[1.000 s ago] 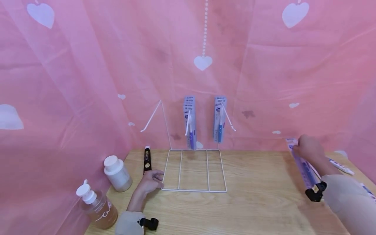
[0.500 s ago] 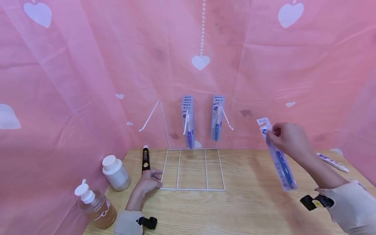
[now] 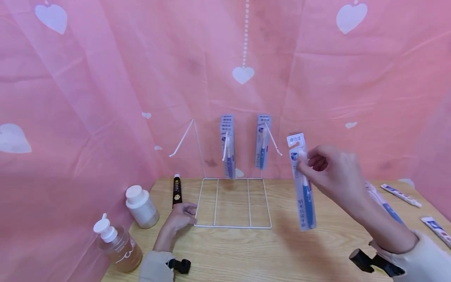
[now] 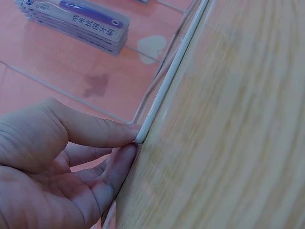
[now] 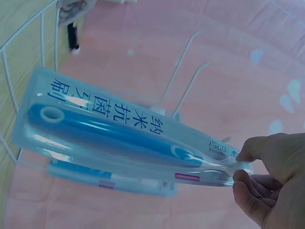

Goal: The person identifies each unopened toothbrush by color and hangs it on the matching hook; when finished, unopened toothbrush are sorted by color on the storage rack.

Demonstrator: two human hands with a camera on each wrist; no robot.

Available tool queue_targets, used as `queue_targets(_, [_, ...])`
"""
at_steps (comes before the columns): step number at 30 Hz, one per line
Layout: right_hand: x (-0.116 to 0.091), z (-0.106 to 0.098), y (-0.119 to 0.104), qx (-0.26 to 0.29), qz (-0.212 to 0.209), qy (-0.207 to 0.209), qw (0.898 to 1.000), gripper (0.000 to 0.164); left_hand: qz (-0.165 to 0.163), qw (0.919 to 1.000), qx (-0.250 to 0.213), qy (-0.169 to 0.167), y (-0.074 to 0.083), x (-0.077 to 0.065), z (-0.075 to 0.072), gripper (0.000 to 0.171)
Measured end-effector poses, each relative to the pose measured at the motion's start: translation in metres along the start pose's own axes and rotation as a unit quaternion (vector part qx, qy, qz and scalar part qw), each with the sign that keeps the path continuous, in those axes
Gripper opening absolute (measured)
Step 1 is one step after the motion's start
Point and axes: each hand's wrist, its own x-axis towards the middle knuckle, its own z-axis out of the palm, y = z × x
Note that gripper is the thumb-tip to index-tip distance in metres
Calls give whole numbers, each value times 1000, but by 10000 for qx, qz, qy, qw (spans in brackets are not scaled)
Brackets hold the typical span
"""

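Note:
My right hand [image 3: 334, 170] pinches a packaged blue toothbrush [image 3: 307, 203] near its top, between thumb and fingers. It hangs nearly upright above the table, to the right of a white wire rack [image 3: 232, 226]. Close up in the right wrist view, the clear blister pack [image 5: 109, 136] points its handle end toward the rack. My left hand [image 3: 179, 218] grips the rack's front left corner; the left wrist view has thumb and finger [image 4: 126, 157] pinching the wire. Several purple toothbrush packs [image 3: 230, 168] hang on the middle hook, and blue toothbrush packaging [image 3: 262, 156] hangs on the right hook.
Left of the rack stand a black tube [image 3: 177, 190], a white lidded bottle [image 3: 142, 207] and an amber pump bottle [image 3: 121, 252]. Toothpaste tubes [image 3: 401, 195] and another toothbrush pack [image 3: 389, 209] lie at right, partly behind my right forearm. A pink curtain [image 3: 317, 86] backs the table.
My right hand has lifted the blue toothbrush pack from the table's right side and carried it left toward the rack, turning it more upright. My left hand stays on the rack's corner.

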Motion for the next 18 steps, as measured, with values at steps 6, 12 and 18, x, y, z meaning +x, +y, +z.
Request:
queue_targets(6, [-3,4,-15,207,-53,-60,9998,11,-20,10000,3,-23,0,1,0,52])
queue_targets(12, [-5,12,-18,374,-101,-101,9992,14,-34,10000,1,-36,0,1,0,52])
queue_targets(18, [-6,21,-16,488,-22,-199,9986,13,-5,10000,7,-78,0,1,-1,52])
